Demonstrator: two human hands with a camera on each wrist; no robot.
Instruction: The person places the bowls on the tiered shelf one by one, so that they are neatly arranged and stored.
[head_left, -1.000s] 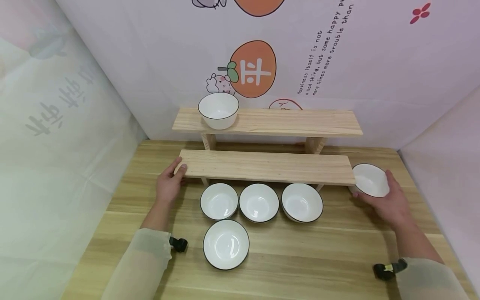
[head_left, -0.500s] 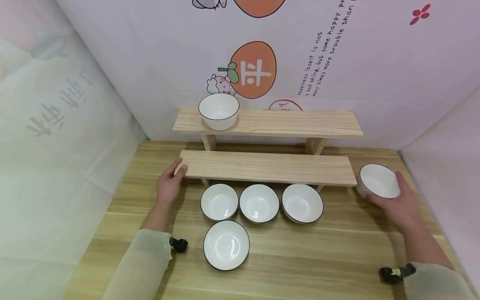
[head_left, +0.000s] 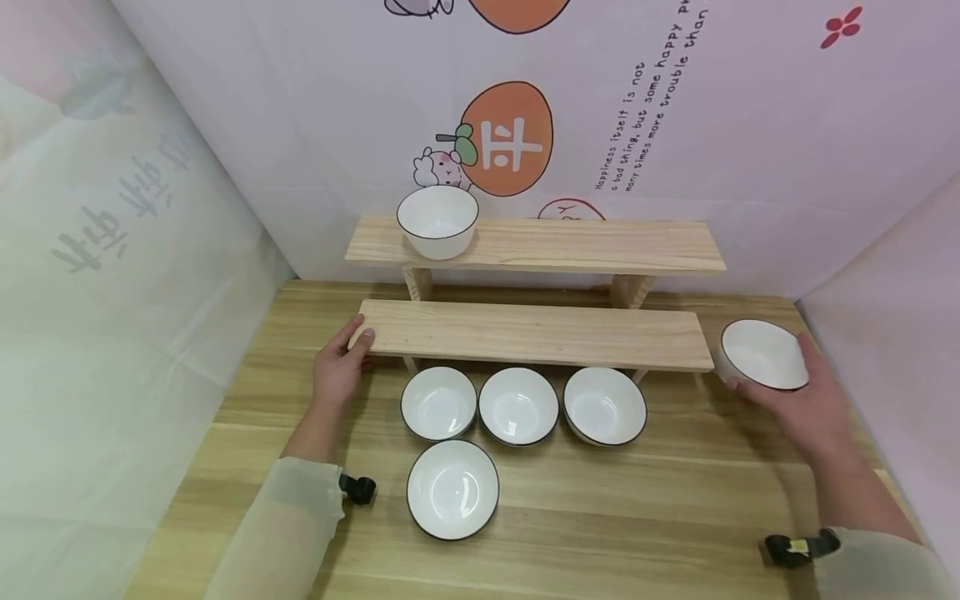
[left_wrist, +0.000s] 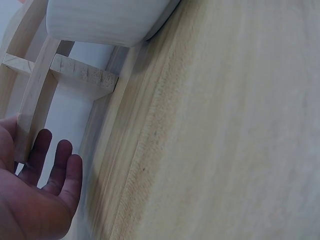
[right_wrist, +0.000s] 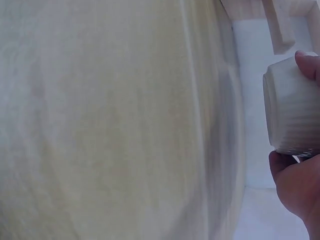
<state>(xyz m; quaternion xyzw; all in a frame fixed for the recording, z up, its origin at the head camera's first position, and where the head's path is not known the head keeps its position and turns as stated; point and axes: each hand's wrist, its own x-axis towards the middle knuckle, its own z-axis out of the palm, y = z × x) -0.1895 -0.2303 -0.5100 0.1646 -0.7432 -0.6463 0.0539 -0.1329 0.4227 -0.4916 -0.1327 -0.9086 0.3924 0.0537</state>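
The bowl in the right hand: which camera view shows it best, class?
The head view, which shows the bowl from above, inside and rim, in the right hand. The right wrist view shows only part of its outside and base; the left wrist view, none.

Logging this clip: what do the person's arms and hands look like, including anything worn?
The left hand and right hand are bare, without gloves. The left sleeve and right sleeve are pale cream and end short of the hands. Each cuff has a small black device, left and right; the right one bears a yellowish patch.
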